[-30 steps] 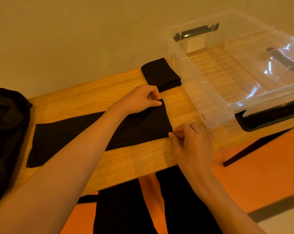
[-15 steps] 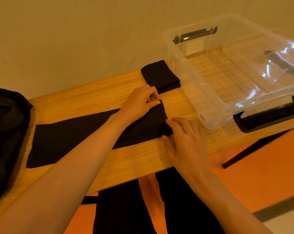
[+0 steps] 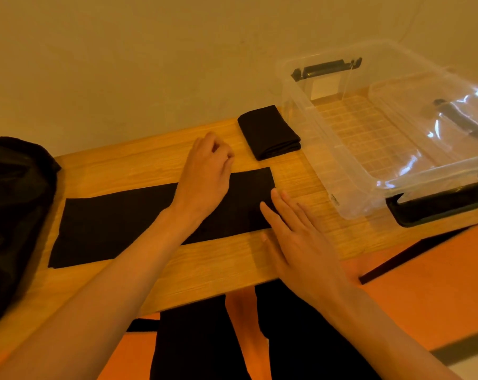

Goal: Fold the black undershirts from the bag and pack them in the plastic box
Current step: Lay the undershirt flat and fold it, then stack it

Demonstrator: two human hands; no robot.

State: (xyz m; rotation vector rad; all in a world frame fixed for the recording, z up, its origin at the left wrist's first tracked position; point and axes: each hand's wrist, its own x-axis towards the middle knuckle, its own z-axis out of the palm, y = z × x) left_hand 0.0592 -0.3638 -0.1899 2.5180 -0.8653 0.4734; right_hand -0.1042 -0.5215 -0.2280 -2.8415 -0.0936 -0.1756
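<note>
L grip [image 3: 205,174] loosely curled, empty, R grip [image 3: 295,231] flat on 1 long undershirt [image 3: 117,223]; 1 folded undershirt [image 3: 269,131], 1 box [image 3: 322,149]

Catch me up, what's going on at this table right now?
A person is folding a black undershirt, which lies as a long flat strip on the wooden table. The left hand is over the strip with loosely curled fingers; the right hand lies flat at its right end. One folded undershirt sits beside the clear plastic box, not yet packed. The black bag is at the left.
</note>
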